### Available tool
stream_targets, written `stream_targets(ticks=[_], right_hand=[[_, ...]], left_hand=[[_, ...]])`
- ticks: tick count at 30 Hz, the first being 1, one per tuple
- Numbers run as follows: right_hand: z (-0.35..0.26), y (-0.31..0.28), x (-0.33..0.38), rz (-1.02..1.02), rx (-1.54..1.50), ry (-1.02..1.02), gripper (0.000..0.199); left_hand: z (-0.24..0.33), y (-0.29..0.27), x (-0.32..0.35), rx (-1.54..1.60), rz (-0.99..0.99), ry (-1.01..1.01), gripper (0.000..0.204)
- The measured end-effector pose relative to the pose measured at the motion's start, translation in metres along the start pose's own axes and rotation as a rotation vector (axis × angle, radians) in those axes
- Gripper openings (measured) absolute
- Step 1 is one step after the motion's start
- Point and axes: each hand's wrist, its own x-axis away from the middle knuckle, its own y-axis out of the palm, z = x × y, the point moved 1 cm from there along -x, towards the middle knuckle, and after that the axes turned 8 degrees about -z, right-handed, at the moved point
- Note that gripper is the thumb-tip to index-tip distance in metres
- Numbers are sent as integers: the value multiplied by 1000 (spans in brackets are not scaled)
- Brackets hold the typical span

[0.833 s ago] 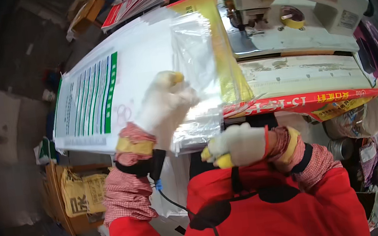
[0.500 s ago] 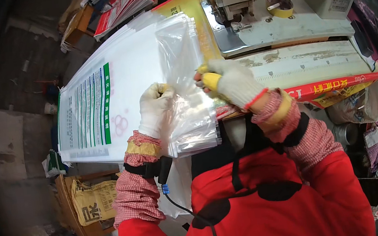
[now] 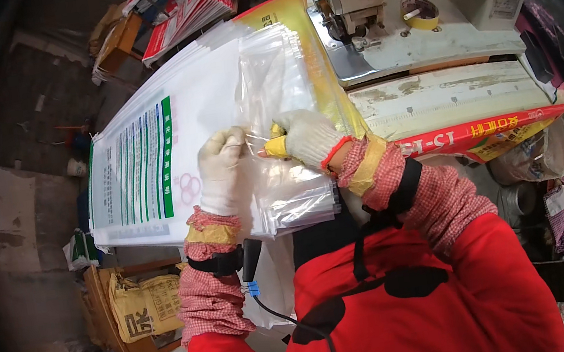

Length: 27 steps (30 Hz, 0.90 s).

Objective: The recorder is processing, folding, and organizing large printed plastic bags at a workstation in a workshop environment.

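A stack of white printed bags (image 3: pixel 205 79) lies flat before me, with green and blue print toward its left end. Clear plastic liners (image 3: pixel 273 56) stick out of the bags' right ends. My left hand (image 3: pixel 218 159), in a white glove, is closed at the seam where the white bag meets the clear film. Close to its right, my right hand (image 3: pixel 304 136) pinches wrinkled liner film, its glove tipped with yellow on the thumb and a finger. A crease of film stretches between the two hands. What the left fingertips grip is partly hidden.
Behind the right hand stands a white sewing machine (image 3: pixel 434 35), with a roll of yellow tape (image 3: pixel 419 13) on its bed. A worn ruled board (image 3: pixel 449 93) lies in front of it. Red-and-white folded sacks (image 3: pixel 196 13) are piled at the back; a yellow sack (image 3: pixel 146 304) hangs lower left.
My right hand has moved left over the clear liners, close to the left hand. My left hand has shifted slightly left and down.
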Motion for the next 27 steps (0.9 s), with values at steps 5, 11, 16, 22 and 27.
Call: stream_targets(ticks=[5,11,16,22,27], right_hand=[[6,-4,11,-242,177,151,38],[-28,-5,12,214,275,-231,23],[-17,19,-92,-204,-193,-537,21],[57,-9,-203,344,-382,-187,26],[-11,-10,-123,289,-825,213,58]], left_hand=[[20,-67,8,173,319,176,22],[39,-60,23,-6,169,252,11],[33,-42,28,-200,-15,200,17],[-8,-7,99,627,-928,-777,31],[8,-23,93,-53,-1296,126,26]])
